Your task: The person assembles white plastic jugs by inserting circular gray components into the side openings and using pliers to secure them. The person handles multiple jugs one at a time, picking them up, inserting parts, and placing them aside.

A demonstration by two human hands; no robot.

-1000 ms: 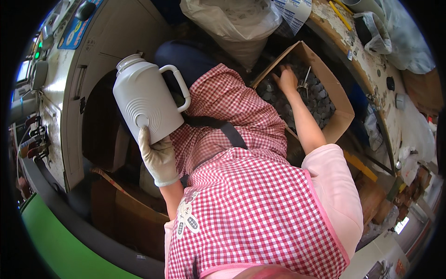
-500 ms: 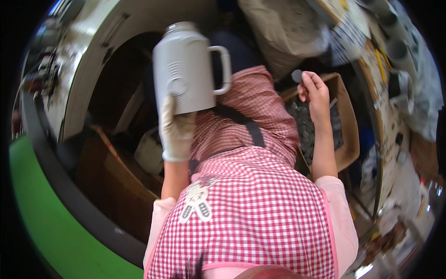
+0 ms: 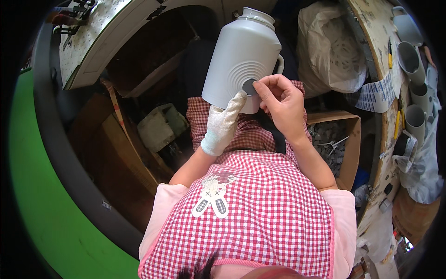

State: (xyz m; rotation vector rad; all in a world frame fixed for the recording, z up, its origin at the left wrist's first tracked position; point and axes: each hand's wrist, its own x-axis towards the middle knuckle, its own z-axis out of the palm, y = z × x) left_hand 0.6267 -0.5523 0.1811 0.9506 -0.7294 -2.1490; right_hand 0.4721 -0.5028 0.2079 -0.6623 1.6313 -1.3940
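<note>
In my gloved left hand [image 3: 220,128] is a grey plastic jug body [image 3: 239,51], its threaded neck tilted up and to the right. The gloved thumb lies on its wall near the lower end, and the other fingers are hidden behind. Concentric ridges ring a round spot low on the side facing me. A small dark grey disc [image 3: 249,86] is pinched between thumb and finger of my bare right hand [image 3: 287,107], at that round spot. Whether the disc is fully seated cannot be seen. Part of the jug's handle [image 3: 280,64] shows behind its right side.
By my right leg stands a cardboard box [image 3: 351,151] with many grey discs [image 3: 325,135]. Beyond it sits a white plastic sack [image 3: 325,56]. The bench [image 3: 388,139] at right bears grey cylinders [image 3: 415,122] and yellow-handled tools [image 3: 397,123]. A green surface [image 3: 28,181] curves along the left.
The jug has moved right and turned, so its handle is now mostly behind. My right hand has brought the disc from above the box over to the jug's side.
</note>
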